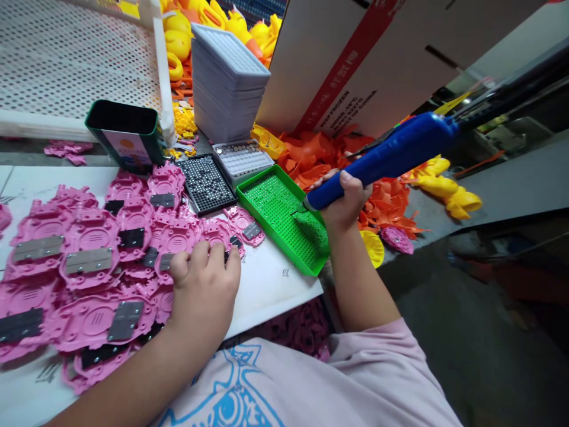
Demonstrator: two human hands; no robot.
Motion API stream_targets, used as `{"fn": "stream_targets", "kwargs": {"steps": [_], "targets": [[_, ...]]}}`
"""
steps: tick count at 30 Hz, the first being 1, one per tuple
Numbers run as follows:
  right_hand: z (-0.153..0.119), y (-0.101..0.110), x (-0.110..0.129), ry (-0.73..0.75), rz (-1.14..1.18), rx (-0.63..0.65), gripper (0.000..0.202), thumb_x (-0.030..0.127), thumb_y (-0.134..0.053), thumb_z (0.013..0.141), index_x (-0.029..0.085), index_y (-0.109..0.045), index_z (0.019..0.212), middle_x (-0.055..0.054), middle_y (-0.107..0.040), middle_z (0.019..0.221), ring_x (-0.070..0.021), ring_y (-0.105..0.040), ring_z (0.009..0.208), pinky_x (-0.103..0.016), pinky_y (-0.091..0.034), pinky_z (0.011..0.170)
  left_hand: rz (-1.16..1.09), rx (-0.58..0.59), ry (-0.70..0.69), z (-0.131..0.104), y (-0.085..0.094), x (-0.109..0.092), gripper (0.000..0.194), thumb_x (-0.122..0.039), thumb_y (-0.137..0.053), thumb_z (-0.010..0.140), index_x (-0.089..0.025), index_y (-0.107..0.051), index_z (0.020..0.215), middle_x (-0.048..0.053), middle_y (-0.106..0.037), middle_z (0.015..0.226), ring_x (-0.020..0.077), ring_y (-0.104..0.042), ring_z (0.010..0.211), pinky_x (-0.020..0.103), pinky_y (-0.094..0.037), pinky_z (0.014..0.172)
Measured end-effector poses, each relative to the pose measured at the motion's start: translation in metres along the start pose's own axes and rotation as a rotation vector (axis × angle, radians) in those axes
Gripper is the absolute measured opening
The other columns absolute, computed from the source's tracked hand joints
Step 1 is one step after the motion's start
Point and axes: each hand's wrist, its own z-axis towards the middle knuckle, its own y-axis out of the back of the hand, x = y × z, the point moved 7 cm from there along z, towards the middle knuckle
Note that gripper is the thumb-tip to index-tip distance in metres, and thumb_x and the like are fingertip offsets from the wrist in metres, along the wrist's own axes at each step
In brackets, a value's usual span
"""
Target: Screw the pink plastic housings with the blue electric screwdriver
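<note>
My right hand point(344, 198) is wrapped round a blue electric screwdriver point(382, 157). Its tip points down into a green tray point(306, 265), over a heap of small screws point(311, 228) at the near end. My left hand point(207, 281) has its fingers curled over a pink plastic part point(216, 231) at the right side of a spread of such parts. The fingertips are partly hidden behind the knuckles. Many pink plastic casings point(89, 237) lie overlapping on the white board point(262, 284), with grey or black covers fixed on them by screws.
Behind the casings stand a dark green bin point(127, 139), a black perforated tray point(208, 184) and a tall stack of white trays point(229, 89). Orange pieces point(306, 154) and yellow pieces point(448, 184) lie beyond, before a large carton point(377, 65). A white perforated crate point(80, 65) is at the back left.
</note>
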Motion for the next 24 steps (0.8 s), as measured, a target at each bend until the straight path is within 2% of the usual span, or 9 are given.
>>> {"fn": "stream_targets", "kwargs": {"steps": [6,9,14,19,24], "targets": [[-0.006,-0.004,-0.006,-0.054,0.061,0.021,0.018,0.032,-0.065,0.060,0.021,-0.051,0.064,0.006,-0.059,0.053,-0.0127,-0.058,0.043,-0.027,-0.050,0.045,-0.098,-0.041,-0.086,-0.009,0.001,-0.021,0.026,-0.012,-0.059,0.083,-0.016,-0.068,0.108,0.009,-0.068,0.096,0.0273,-0.052,0.094,0.043,-0.030,0.081],[-0.005,-0.004,0.001,-0.015,0.052,0.007,0.018,0.032,-0.063,0.061,0.022,-0.050,0.066,0.006,-0.057,0.053,-0.0128,-0.057,0.043,-0.028,-0.050,0.046,-0.182,-0.038,-0.134,-0.017,0.000,-0.034,0.027,-0.014,-0.065,0.079,-0.017,-0.069,0.106,0.007,-0.068,0.094,0.0254,-0.052,0.093,0.041,-0.029,0.081],[0.002,-0.004,0.015,0.031,0.000,0.023,0.017,0.035,-0.058,0.065,0.023,-0.050,0.075,0.006,-0.053,0.056,-0.0121,-0.055,0.045,-0.027,-0.048,0.045,-0.245,-0.024,-0.245,-0.029,-0.009,-0.055,0.022,-0.016,-0.064,0.082,-0.016,-0.068,0.104,0.006,-0.066,0.089,0.0220,-0.052,0.087,0.039,-0.030,0.080],[0.001,-0.003,0.009,-0.024,-0.036,0.031,0.016,0.034,-0.059,0.064,0.022,-0.049,0.068,0.006,-0.054,0.053,-0.0116,-0.055,0.045,-0.028,-0.051,0.048,-0.256,0.018,-0.263,-0.033,-0.026,-0.062,0.021,-0.016,-0.066,0.081,-0.014,-0.067,0.102,0.006,-0.065,0.089,0.0216,-0.053,0.088,0.039,-0.031,0.082],[0.000,-0.002,0.005,-0.034,-0.015,0.013,0.017,0.034,-0.061,0.061,0.022,-0.050,0.064,0.006,-0.056,0.052,-0.0120,-0.056,0.044,-0.028,-0.051,0.046,-0.273,0.049,-0.278,-0.035,-0.032,-0.063,0.023,-0.019,-0.068,0.081,-0.016,-0.068,0.104,0.005,-0.067,0.094,0.0223,-0.055,0.091,0.040,-0.033,0.083]]}}
